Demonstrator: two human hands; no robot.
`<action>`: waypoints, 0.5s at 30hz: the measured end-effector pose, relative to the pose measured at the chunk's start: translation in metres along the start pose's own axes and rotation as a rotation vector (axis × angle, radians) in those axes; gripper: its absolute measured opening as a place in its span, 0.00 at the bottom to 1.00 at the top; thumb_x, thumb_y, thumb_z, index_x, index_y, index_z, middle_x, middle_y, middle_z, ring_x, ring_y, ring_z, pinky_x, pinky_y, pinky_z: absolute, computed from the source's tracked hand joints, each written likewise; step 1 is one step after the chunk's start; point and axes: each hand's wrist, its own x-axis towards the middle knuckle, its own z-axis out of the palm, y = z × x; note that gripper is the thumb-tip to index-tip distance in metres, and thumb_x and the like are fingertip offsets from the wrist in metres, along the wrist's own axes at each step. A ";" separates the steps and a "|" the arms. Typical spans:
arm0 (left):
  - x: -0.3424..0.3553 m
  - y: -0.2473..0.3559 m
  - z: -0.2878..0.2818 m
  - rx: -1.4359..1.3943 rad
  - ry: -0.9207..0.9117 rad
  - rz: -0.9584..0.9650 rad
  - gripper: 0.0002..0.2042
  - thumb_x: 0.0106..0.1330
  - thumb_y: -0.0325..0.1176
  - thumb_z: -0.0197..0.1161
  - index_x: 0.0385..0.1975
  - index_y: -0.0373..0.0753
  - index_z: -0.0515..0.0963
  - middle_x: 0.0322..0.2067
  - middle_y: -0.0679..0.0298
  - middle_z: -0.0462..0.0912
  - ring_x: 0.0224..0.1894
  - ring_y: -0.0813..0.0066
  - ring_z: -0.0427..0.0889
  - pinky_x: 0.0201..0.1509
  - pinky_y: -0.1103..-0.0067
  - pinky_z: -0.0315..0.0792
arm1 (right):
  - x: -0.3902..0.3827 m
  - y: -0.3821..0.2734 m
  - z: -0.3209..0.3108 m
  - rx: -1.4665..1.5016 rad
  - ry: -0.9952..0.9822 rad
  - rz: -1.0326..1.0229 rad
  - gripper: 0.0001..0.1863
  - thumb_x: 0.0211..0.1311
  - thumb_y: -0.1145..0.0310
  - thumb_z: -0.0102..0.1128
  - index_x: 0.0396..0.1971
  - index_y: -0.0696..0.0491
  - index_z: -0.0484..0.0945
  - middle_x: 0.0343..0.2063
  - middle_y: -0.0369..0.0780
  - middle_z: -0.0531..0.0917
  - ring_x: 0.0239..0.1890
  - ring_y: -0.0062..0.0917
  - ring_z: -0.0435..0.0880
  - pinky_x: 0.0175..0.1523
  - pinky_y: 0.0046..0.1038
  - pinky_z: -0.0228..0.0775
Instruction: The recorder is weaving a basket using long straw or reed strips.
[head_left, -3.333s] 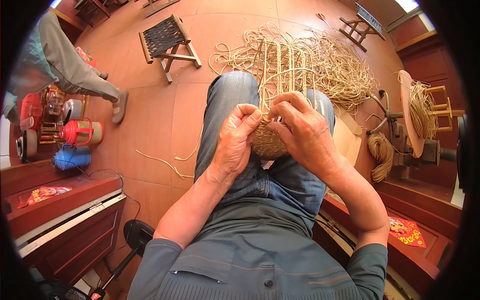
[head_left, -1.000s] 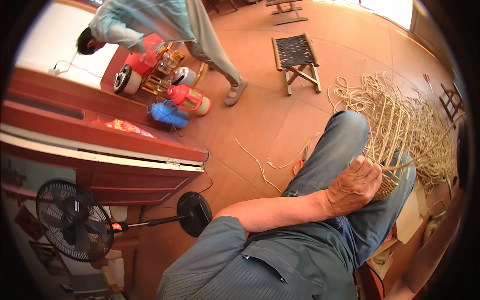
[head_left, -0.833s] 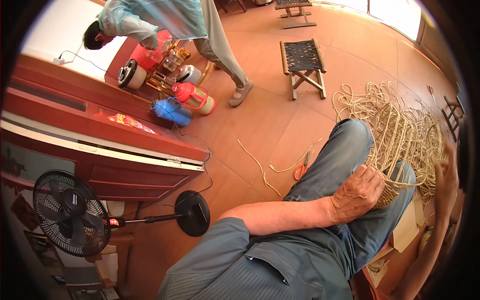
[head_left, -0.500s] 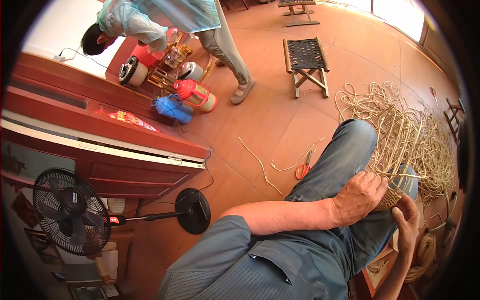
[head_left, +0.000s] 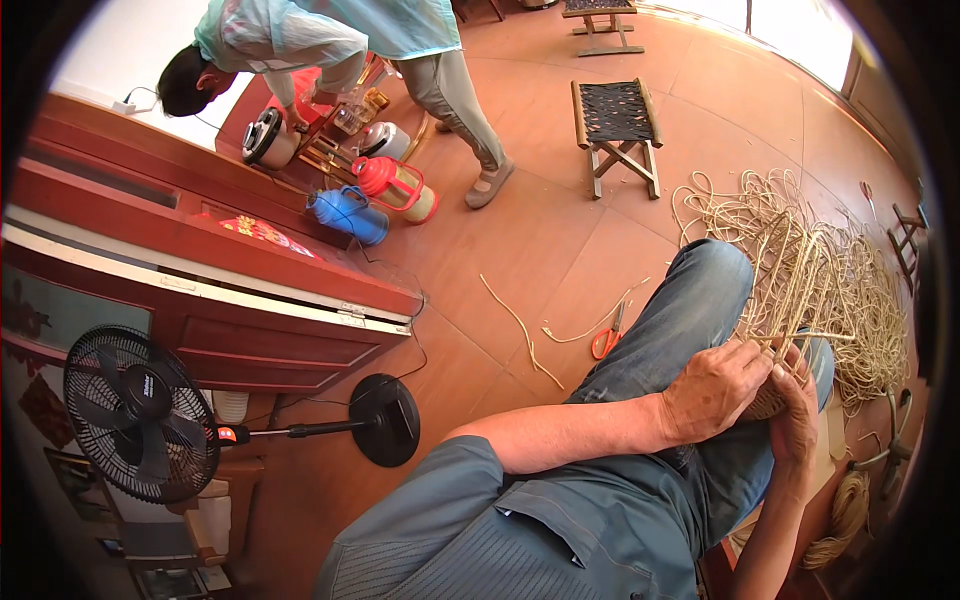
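Over my lap, my left hand (head_left: 712,392) is closed, its fingertips pinching tan cords at the edge of a small woven cord piece (head_left: 765,402). My right hand (head_left: 795,415) is closed on the same piece from the other side, thumb up against the cords, close to the left fingertips. Long tan cords (head_left: 795,270) run from the work over my knee into a big loose tangle on the floor. One straight strand (head_left: 825,337) sticks out to the right past my fingers. Most of the woven piece is hidden by my hands.
Orange-handled scissors (head_left: 606,343) and a cut cord piece (head_left: 522,325) lie on the tiled floor. A folding stool (head_left: 616,112) stands ahead. A black fan (head_left: 140,415) is at left. Another person (head_left: 330,40) bends over flasks. A cord coil (head_left: 845,515) lies at lower right.
My right hand has moved up and left, its thumb now by the left fingertips, covering more of the woven piece. The other person's hands have reached lower, toward a pot.
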 end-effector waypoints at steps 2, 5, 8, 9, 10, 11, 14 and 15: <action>0.004 0.001 -0.002 0.024 0.040 0.019 0.13 0.68 0.28 0.65 0.51 0.32 0.78 0.42 0.53 0.80 0.45 0.54 0.84 0.49 0.66 0.80 | -0.001 0.001 0.000 0.007 -0.002 0.002 0.29 0.73 0.72 0.66 0.72 0.58 0.74 0.62 0.39 0.84 0.64 0.26 0.83 0.73 0.31 0.72; 0.015 0.001 -0.003 0.066 0.047 0.024 0.11 0.69 0.28 0.64 0.48 0.34 0.77 0.42 0.54 0.78 0.45 0.55 0.83 0.48 0.65 0.81 | 0.000 0.002 0.001 0.039 0.016 -0.026 0.30 0.72 0.73 0.66 0.73 0.58 0.73 0.63 0.39 0.84 0.65 0.26 0.83 0.73 0.31 0.72; 0.025 0.001 -0.002 0.094 0.044 0.018 0.09 0.70 0.29 0.63 0.47 0.36 0.76 0.42 0.54 0.78 0.45 0.55 0.83 0.47 0.65 0.81 | 0.000 0.002 0.002 0.045 0.007 -0.038 0.31 0.71 0.73 0.66 0.73 0.58 0.73 0.64 0.39 0.83 0.66 0.26 0.83 0.74 0.31 0.71; 0.026 0.000 -0.001 0.093 0.042 0.019 0.09 0.70 0.29 0.63 0.47 0.36 0.76 0.42 0.54 0.78 0.45 0.55 0.83 0.47 0.65 0.81 | 0.001 0.002 0.003 0.043 -0.003 -0.039 0.31 0.71 0.73 0.66 0.73 0.58 0.73 0.64 0.39 0.83 0.66 0.27 0.82 0.74 0.31 0.71; 0.028 0.000 -0.001 0.097 0.021 0.001 0.10 0.70 0.30 0.62 0.47 0.36 0.76 0.42 0.55 0.78 0.45 0.55 0.83 0.47 0.65 0.81 | 0.001 0.002 0.003 0.078 -0.043 -0.052 0.31 0.71 0.73 0.67 0.73 0.58 0.73 0.65 0.39 0.83 0.66 0.27 0.82 0.74 0.31 0.71; 0.029 -0.001 0.000 0.100 0.000 -0.017 0.10 0.70 0.30 0.62 0.48 0.36 0.76 0.42 0.55 0.78 0.45 0.55 0.83 0.47 0.65 0.81 | 0.001 0.002 0.002 0.043 -0.011 -0.041 0.31 0.71 0.73 0.67 0.73 0.58 0.73 0.65 0.39 0.83 0.66 0.27 0.82 0.74 0.31 0.71; 0.030 -0.001 0.004 0.082 -0.009 -0.023 0.11 0.69 0.30 0.63 0.48 0.36 0.77 0.42 0.54 0.79 0.46 0.54 0.84 0.48 0.65 0.81 | 0.001 0.003 0.000 0.032 -0.004 -0.029 0.31 0.71 0.73 0.67 0.73 0.59 0.73 0.65 0.39 0.82 0.67 0.28 0.81 0.75 0.32 0.70; 0.031 -0.001 0.005 0.083 -0.008 -0.024 0.11 0.69 0.30 0.63 0.48 0.36 0.77 0.42 0.54 0.79 0.46 0.54 0.84 0.48 0.65 0.81 | 0.001 0.004 -0.001 0.038 -0.011 -0.035 0.31 0.71 0.73 0.67 0.73 0.58 0.72 0.65 0.39 0.83 0.67 0.28 0.82 0.75 0.32 0.70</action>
